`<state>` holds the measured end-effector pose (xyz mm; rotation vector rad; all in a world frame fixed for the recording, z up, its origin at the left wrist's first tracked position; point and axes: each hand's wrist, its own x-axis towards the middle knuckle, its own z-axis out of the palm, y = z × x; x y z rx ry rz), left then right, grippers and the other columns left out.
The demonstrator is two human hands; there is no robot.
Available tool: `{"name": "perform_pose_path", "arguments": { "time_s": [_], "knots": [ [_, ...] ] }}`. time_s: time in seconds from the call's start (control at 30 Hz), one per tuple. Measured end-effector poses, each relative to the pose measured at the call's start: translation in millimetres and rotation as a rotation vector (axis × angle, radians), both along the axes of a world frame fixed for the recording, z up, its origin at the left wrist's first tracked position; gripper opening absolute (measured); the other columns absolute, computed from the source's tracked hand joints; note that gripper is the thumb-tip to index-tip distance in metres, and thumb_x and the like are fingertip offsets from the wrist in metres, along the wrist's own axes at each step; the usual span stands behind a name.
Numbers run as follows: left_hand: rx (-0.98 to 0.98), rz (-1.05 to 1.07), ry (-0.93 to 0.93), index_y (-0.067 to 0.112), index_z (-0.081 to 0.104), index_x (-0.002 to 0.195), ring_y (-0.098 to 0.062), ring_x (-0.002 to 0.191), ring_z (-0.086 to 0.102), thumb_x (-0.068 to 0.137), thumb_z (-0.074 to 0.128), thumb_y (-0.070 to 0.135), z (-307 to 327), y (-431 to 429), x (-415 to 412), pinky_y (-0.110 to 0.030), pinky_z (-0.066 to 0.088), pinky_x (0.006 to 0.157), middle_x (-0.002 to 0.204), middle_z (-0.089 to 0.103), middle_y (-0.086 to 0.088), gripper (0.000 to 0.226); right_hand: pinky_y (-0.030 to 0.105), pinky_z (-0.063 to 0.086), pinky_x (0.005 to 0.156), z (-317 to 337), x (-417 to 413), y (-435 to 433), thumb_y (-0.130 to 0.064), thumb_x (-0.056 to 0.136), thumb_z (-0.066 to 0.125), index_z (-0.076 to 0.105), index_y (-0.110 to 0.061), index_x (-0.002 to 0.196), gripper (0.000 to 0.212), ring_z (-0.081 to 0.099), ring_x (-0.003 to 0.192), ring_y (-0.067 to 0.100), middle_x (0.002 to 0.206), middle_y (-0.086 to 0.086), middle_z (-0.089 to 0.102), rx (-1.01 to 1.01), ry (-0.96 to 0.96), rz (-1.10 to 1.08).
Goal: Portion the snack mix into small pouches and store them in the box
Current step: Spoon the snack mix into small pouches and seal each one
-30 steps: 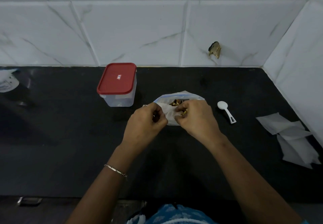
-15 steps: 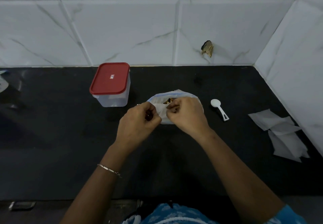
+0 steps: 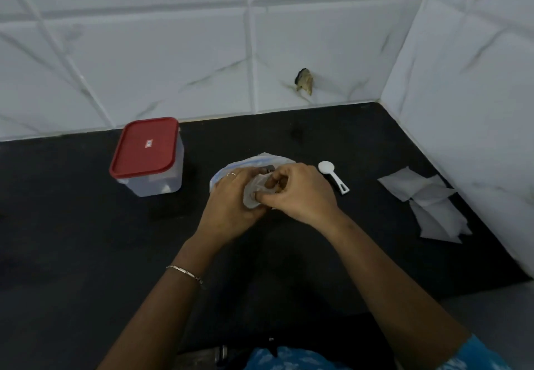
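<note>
While both hands meet above the middle of a black counter (image 3: pixel 86 239), the left hand (image 3: pixel 231 205) curls its fingers round the left side of a small white pouch (image 3: pixel 250 195), and the right hand (image 3: pixel 300 193) pinches the pouch's right edge between thumb and fingertips. What the pouch contains is hidden by the fingers. A thin ring (image 3: pixel 231 174) circles one left finger and a slim metal bracelet (image 3: pixel 185 273) crosses the left wrist. Just beyond the hands, on the far side, lies the larger clear snack-mix bag (image 3: pixel 260 160), its blue-edged mouth showing above the knuckles; its contents are mostly covered. To the right of the bag, close by but apart from it, a white plastic measuring spoon (image 3: pixel 333 176) rests on the counter, bowl toward the far side. Farther right, near the side wall, a loose overlapping pile of flat white empty pouches (image 3: pixel 427 199) sits on the counter. To the left of the hands stands the clear storage box (image 3: pixel 161 179), closed with a red lid (image 3: pixel 141 150); a small sticker (image 3: pixel 149 143) sits on the lid, its print too small to read. White marble-patterned tiles (image 3: pixel 173 66) form the far wall, where a ragged chipped hole (image 3: pixel 304 80) shows just above the counter. At the near edge, blue patterned clothing (image 3: pixel 289 359) is visible.
</note>
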<state>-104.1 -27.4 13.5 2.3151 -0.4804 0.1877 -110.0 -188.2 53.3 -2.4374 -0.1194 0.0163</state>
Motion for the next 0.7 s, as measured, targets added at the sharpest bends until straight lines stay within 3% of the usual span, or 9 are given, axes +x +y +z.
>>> {"name": "perform_pose_path", "arguments": {
  "time_s": [0.07,0.13,0.23,0.3,0.4,0.47,0.53,0.6,0.7],
  "knots": [
    [0.019,-0.030,-0.001,0.015,0.057,0.123,-0.013,0.111,0.059,0.078,0.063,0.049,0,-12,3,-0.035,0.049,0.097,0.120,0.064,-0.001,0.057,0.022,0.052,0.066,-6,1,-12,-0.047,0.076,0.075,0.066,-0.032,0.082,0.019,0.063,0.074,-0.001,0.080,-0.013,0.068,0.064,0.027,-0.022],
    [0.027,-0.030,0.018,0.014,0.058,0.122,-0.013,0.109,0.061,0.080,0.061,0.050,-1,-25,7,-0.029,0.047,0.094,0.118,0.066,-0.001,0.056,0.025,0.055,0.068,-11,1,-25,-0.039,0.082,0.072,0.068,-0.027,0.083,0.013,0.066,0.072,0.002,0.078,-0.009,0.070,0.265,0.058,-0.070],
    [0.008,-0.014,0.060,0.022,0.056,0.125,-0.008,0.111,0.058,0.078,0.056,0.063,-9,-38,14,-0.034,0.050,0.095,0.121,0.063,0.006,0.062,0.020,0.049,0.064,-22,5,-55,-0.034,0.095,0.058,0.071,-0.014,0.085,0.025,0.066,0.070,0.003,0.082,-0.001,0.072,0.666,0.128,-0.302],
    [0.021,-0.017,0.067,0.028,0.053,0.127,-0.005,0.112,0.056,0.078,0.053,0.068,-14,-43,19,-0.039,0.050,0.095,0.122,0.061,0.010,0.063,0.023,0.047,0.062,-42,11,-81,-0.032,0.099,0.050,0.068,-0.014,0.082,0.031,0.062,0.071,0.009,0.089,0.006,0.072,0.806,0.135,-0.524],
    [0.004,-0.031,0.067,0.028,0.053,0.127,-0.001,0.107,0.055,0.082,0.063,0.057,-13,-55,21,-0.025,0.048,0.093,0.120,0.060,0.011,0.054,0.033,0.052,0.078,-82,21,-121,-0.032,0.097,0.052,0.069,-0.022,0.086,0.022,0.063,0.086,0.014,0.100,0.004,0.071,0.582,0.064,-0.728],
    [-0.003,-0.031,0.064,0.025,0.054,0.127,0.006,0.096,0.055,0.083,0.067,0.048,-10,-63,20,-0.007,0.042,0.080,0.115,0.060,0.013,0.051,0.030,0.048,0.086,-99,25,-135,-0.030,0.096,0.055,0.069,-0.020,0.106,0.020,0.061,0.098,0.014,0.112,0.002,0.068,0.411,0.069,-0.731],
    [-0.020,-0.034,0.079,0.024,0.053,0.129,0.012,0.088,0.055,0.082,0.066,0.049,-10,-67,21,-0.003,0.043,0.071,0.112,0.059,0.013,0.054,0.026,0.045,0.089,-110,31,-141,-0.029,0.096,0.057,0.066,-0.016,0.120,0.029,0.061,0.105,0.015,0.118,0.003,0.066,0.276,0.088,-0.677],
    [-0.020,-0.020,0.087,0.028,0.049,0.131,0.006,0.098,0.055,0.079,0.063,0.061,-11,-69,24,-0.015,0.048,0.083,0.117,0.059,0.012,0.063,0.028,0.047,0.092,-117,37,-140,-0.033,0.094,0.060,0.064,-0.016,0.124,0.035,0.062,0.108,0.017,0.122,0.004,0.065,0.169,0.103,-0.633],
    [-0.005,0.029,0.082,0.033,0.044,0.134,-0.011,0.117,0.053,0.076,0.059,0.070,-14,-66,27,-0.046,0.045,0.100,0.126,0.057,0.010,0.071,0.035,0.050,0.094,-126,45,-139,-0.039,0.092,0.062,0.066,-0.018,0.122,0.037,0.062,0.108,0.019,0.122,0.005,0.064,0.100,0.106,-0.608]
  ]
}}
